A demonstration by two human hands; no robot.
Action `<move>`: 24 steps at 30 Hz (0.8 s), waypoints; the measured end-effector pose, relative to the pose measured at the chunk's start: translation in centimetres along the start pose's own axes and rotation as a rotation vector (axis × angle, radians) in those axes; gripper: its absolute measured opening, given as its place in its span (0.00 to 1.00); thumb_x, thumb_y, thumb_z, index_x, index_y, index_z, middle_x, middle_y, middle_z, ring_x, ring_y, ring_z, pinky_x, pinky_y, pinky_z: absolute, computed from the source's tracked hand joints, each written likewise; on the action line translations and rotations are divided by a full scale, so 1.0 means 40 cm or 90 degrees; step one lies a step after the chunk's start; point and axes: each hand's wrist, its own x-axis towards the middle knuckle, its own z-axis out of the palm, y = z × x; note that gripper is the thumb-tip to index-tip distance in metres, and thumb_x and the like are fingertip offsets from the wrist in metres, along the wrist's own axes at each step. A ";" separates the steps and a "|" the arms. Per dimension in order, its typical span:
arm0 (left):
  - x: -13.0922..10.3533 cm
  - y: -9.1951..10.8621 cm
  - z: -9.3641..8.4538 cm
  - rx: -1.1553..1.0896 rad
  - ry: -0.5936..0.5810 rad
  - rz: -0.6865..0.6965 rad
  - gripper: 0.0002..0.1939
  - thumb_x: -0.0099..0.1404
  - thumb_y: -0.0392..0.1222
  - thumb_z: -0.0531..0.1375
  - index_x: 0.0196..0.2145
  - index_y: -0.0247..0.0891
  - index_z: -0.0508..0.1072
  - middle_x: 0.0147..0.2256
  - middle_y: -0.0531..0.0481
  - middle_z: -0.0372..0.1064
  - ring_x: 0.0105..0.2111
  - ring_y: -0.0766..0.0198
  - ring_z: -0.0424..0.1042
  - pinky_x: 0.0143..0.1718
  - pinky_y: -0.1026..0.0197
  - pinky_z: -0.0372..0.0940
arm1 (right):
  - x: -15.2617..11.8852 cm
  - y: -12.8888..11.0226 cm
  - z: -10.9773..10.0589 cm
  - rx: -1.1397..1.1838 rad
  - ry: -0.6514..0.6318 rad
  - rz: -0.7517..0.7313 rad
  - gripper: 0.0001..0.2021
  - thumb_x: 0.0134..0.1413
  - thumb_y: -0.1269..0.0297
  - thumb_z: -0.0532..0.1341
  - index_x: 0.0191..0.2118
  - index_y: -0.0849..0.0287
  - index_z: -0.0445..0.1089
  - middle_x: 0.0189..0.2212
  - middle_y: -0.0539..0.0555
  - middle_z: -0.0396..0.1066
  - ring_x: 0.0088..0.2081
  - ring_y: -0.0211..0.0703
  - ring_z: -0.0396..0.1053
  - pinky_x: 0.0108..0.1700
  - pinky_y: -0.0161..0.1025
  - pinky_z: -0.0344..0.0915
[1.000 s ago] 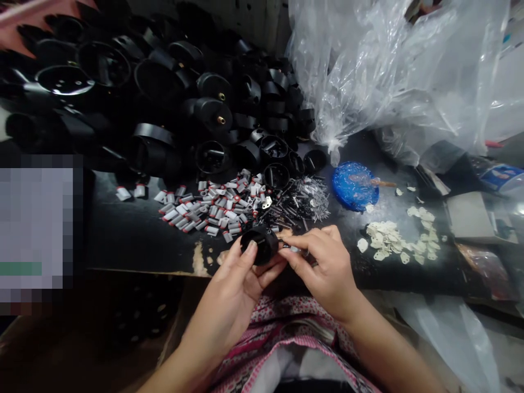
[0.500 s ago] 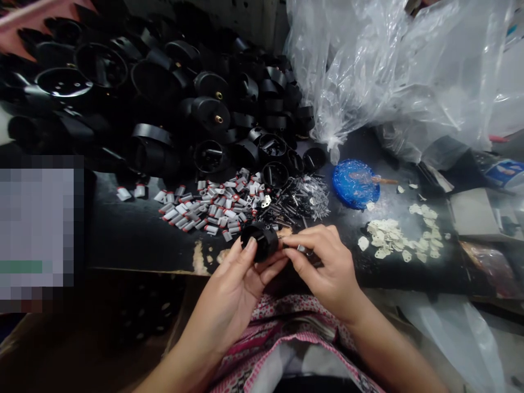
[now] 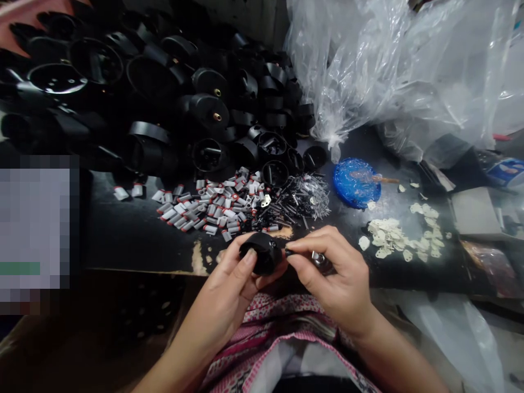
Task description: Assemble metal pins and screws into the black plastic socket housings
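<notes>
My left hand [image 3: 239, 273] is closed around a black round plastic housing [image 3: 262, 257], its hollow side tilted toward me. The thumb presses inside the rim. Just to the right of the housing, my right hand [image 3: 333, 273] pinches a small dark piece [image 3: 289, 251] between thumb and forefinger; it is too small to name. The same hand also keeps a tool with a shiny metal end [image 3: 319, 258] tucked under its curled fingers; most of that tool is hidden. Behind the hands lie grey sleeves with red ends [image 3: 216, 210] and a heap of small springs and pins [image 3: 301, 199].
A large pile of black housings [image 3: 172, 98] fills the back left. A blue lid of clear grease [image 3: 356, 183] with a wooden stick stands right of centre, near cream-coloured flat plates [image 3: 393, 238]. Clear plastic bags [image 3: 368, 71] hang at the back right. The table's front edge is close to my lap.
My right hand has drawn slightly away to the right from the housing, with the small piece in its fingertips. My left hand has turned the housing a little, showing a hole in its side.
</notes>
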 end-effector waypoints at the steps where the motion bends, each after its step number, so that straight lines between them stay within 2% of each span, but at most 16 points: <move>1: -0.002 0.001 -0.003 0.011 -0.005 -0.003 0.10 0.63 0.46 0.65 0.43 0.47 0.79 0.44 0.51 0.78 0.43 0.59 0.77 0.39 0.64 0.74 | 0.003 -0.005 -0.003 0.001 -0.009 -0.009 0.06 0.59 0.71 0.64 0.41 0.56 0.73 0.37 0.49 0.77 0.37 0.39 0.72 0.43 0.42 0.62; 4: -0.008 0.003 0.000 0.019 -0.013 -0.009 0.10 0.62 0.47 0.66 0.42 0.48 0.79 0.45 0.51 0.77 0.41 0.60 0.77 0.38 0.65 0.73 | 0.008 -0.013 -0.003 -0.005 -0.027 -0.010 0.05 0.59 0.71 0.64 0.40 0.57 0.73 0.36 0.49 0.77 0.38 0.39 0.72 0.44 0.42 0.62; 8: -0.012 0.002 0.010 0.012 -0.014 -0.037 0.09 0.62 0.46 0.67 0.40 0.47 0.80 0.40 0.53 0.77 0.35 0.68 0.75 0.33 0.73 0.68 | -0.002 -0.007 0.004 -0.002 -0.017 0.023 0.04 0.59 0.70 0.64 0.39 0.55 0.72 0.34 0.48 0.77 0.37 0.39 0.71 0.42 0.41 0.63; 10: -0.010 -0.002 0.007 -0.006 -0.028 -0.039 0.08 0.63 0.45 0.66 0.41 0.47 0.80 0.38 0.53 0.76 0.35 0.69 0.75 0.34 0.72 0.67 | -0.005 -0.008 0.003 0.019 -0.021 0.052 0.03 0.60 0.69 0.63 0.38 0.54 0.72 0.33 0.48 0.76 0.36 0.39 0.71 0.41 0.41 0.64; 12: -0.006 -0.006 -0.002 -0.024 -0.060 -0.032 0.08 0.63 0.46 0.66 0.41 0.46 0.79 0.38 0.53 0.76 0.35 0.67 0.74 0.35 0.69 0.67 | -0.003 -0.017 -0.003 0.079 -0.052 0.118 0.01 0.59 0.66 0.63 0.35 0.54 0.72 0.32 0.48 0.75 0.34 0.39 0.72 0.39 0.39 0.65; 14: -0.001 -0.006 -0.018 -0.006 -0.117 -0.024 0.09 0.62 0.47 0.66 0.40 0.44 0.79 0.36 0.52 0.75 0.36 0.66 0.73 0.37 0.67 0.66 | 0.003 -0.029 -0.014 0.140 -0.111 0.216 0.04 0.58 0.63 0.63 0.32 0.54 0.71 0.28 0.47 0.73 0.31 0.39 0.72 0.35 0.36 0.66; 17: 0.006 0.009 -0.042 0.071 -0.198 -0.020 0.10 0.61 0.46 0.67 0.39 0.42 0.79 0.35 0.53 0.73 0.38 0.65 0.71 0.42 0.65 0.63 | 0.004 -0.032 -0.026 0.115 -0.182 0.324 0.07 0.56 0.60 0.63 0.28 0.53 0.68 0.23 0.45 0.70 0.26 0.38 0.70 0.30 0.32 0.66; 19: 0.008 0.020 -0.050 0.096 -0.204 -0.016 0.11 0.60 0.48 0.67 0.40 0.41 0.79 0.35 0.52 0.74 0.38 0.64 0.71 0.43 0.64 0.63 | -0.004 -0.022 -0.025 0.037 -0.165 0.277 0.07 0.56 0.58 0.63 0.29 0.52 0.70 0.24 0.45 0.71 0.26 0.38 0.70 0.30 0.33 0.67; 24: 0.004 0.017 -0.041 0.059 -0.161 -0.005 0.14 0.61 0.50 0.66 0.42 0.41 0.77 0.38 0.49 0.76 0.35 0.64 0.74 0.38 0.63 0.66 | -0.027 0.003 -0.017 -0.124 -0.098 0.020 0.07 0.60 0.56 0.61 0.38 0.49 0.75 0.33 0.49 0.78 0.33 0.44 0.74 0.36 0.39 0.68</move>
